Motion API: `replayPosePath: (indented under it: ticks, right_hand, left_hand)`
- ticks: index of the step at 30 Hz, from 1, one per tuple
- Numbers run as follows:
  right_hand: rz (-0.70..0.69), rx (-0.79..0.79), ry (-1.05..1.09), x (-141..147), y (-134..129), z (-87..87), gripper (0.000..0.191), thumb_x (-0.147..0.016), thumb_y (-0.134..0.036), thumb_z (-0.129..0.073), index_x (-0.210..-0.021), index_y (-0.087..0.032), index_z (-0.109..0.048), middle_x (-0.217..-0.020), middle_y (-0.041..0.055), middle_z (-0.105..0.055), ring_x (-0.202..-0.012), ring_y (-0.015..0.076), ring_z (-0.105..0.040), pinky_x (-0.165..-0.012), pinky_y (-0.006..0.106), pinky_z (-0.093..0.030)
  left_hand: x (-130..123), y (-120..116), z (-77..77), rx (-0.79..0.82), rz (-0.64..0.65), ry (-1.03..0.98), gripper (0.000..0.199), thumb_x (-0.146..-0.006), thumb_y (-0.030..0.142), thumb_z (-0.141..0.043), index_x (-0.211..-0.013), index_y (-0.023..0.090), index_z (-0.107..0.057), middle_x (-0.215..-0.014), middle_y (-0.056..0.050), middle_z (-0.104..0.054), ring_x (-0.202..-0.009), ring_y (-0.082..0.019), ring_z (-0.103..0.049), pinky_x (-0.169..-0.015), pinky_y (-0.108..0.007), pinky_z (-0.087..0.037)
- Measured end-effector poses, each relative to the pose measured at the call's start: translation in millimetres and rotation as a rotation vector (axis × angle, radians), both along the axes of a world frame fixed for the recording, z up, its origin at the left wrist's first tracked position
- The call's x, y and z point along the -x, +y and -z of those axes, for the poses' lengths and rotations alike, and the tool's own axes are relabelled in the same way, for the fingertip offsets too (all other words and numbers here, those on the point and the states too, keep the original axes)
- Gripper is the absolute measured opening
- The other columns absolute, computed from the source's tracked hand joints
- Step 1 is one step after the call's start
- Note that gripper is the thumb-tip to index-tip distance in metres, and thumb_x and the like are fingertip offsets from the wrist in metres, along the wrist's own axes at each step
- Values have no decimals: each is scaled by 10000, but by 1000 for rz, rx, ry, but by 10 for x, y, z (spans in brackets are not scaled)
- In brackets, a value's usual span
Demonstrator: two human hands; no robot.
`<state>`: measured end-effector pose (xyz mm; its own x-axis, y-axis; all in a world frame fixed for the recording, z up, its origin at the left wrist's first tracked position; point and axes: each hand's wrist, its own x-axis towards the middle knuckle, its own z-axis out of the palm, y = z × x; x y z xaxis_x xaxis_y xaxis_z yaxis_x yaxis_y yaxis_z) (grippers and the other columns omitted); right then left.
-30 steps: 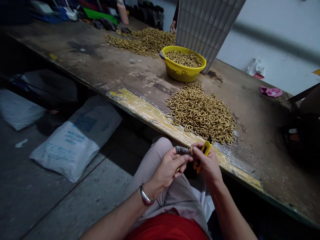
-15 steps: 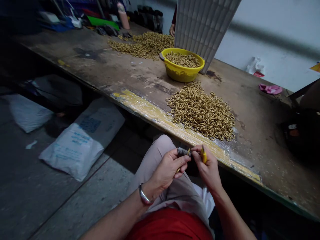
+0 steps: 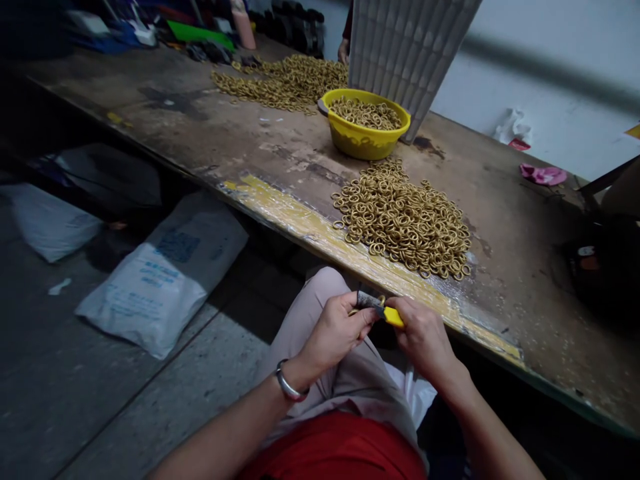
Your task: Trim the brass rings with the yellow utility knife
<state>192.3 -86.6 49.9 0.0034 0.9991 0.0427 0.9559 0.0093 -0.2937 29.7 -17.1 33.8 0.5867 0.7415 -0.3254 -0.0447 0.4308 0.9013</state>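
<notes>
Over my lap, my left hand (image 3: 337, 330) is closed on a short dark grey roll (image 3: 367, 301), thumb pressing near its right end. A brass-coloured ring (image 3: 382, 301) sits at that end, and part of another shows by the left fingers. My right hand (image 3: 425, 333) grips a small yellow tool (image 3: 393, 317) whose dark tip meets the roll's end beside my left thumb. The tool's exact kind is unclear. Just beyond the hands, a heap of brass-coloured rings (image 3: 403, 217) lies on the worn table (image 3: 240, 143).
Behind the heap stands a yellow basin (image 3: 367, 141) full of rings, against an upright grey ridged panel (image 3: 407, 60). Another ring pile (image 3: 295, 83) lies farther back, near a person's hand (image 3: 343, 51). A white sack (image 3: 165, 273) rests on the floor at left.
The yellow tool has swung from upright by my right palm to lying toward the roll, its tip at the roll's end. My right hand has turned over, knuckles up.
</notes>
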Motion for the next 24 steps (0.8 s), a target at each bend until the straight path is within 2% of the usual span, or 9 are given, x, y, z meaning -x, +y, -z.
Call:
replayPosePath:
  ticks: [3, 8, 11, 14, 17, 21, 24]
  right_hand:
    - [-6, 64, -25, -12, 37, -10, 322, -778, -16, -507, -1014, -198, -630, -890, 45, -683, -801, 177, -633, -697, 250, -417]
    - [30, 92, -220, 22, 164, -44, 282, -794, -24, -510, -993, -184, -628, -865, 54, -662, -752, 182, -602, -640, 267, -364]
    - [57, 108, -292, 18, 318, -42, 225, -842, -51, -510, -974, -190, -629, -865, 60, -662, -744, 179, -596, -616, 274, -328]
    - [187, 137, -364, -99, 509, -18, 217, -857, -56, -490, -966, -181, -630, -881, 72, -663, -704, 176, -584, -579, 289, -286]
    - [326, 102, -405, -241, 708, 19, 241, -816, -37, -496, -965, -167, -634, -919, 78, -656, -684, 169, -570, -571, 298, -272]
    - [216, 10, -365, -193, 992, 103, 218, -822, -73, -519, -977, -173, -634, -960, 61, -629, -766, 173, -583, -608, 289, -305]
    - [210, 35, -389, -60, 1191, 153, 153, -852, -106, -511, -934, -166, -626, -961, 70, -624, -742, 170, -582, -591, 302, -299]
  left_hand:
    - [2, 36, 17, -21, 4, -13, 279, -770, 392, -687, -692, 160, -554, -454, 71, -466, -344, -34, -330, -358, -172, -235]
    - [-5, 141, 39, -33, 54, -42, 235, -779, 326, -684, -683, 166, -540, -451, 74, -458, -355, -36, -332, -381, -177, -239]
    - [27, 207, 13, -33, 19, -49, 210, -790, 296, -655, -683, 173, -523, -455, 78, -436, -366, -39, -321, -383, -177, -240]
    - [137, 208, -43, -33, 17, -17, 190, -782, 252, -655, -669, 172, -524, -461, 70, -438, -386, -46, -342, -383, -173, -242]
    - [252, 167, -39, 46, 84, -48, 205, -769, 279, -695, -678, 163, -553, -468, 62, -441, -401, -49, -343, -375, -168, -243]
    - [241, 175, 94, 224, 43, -174, 349, -737, 459, -743, -765, 140, -603, -495, 56, -450, -391, -43, -304, -331, -160, -197]
    - [178, 226, 171, 301, -23, -240, 382, -681, 431, -803, -773, 146, -565, -611, 18, -555, -401, -26, -328, -323, -145, -182]
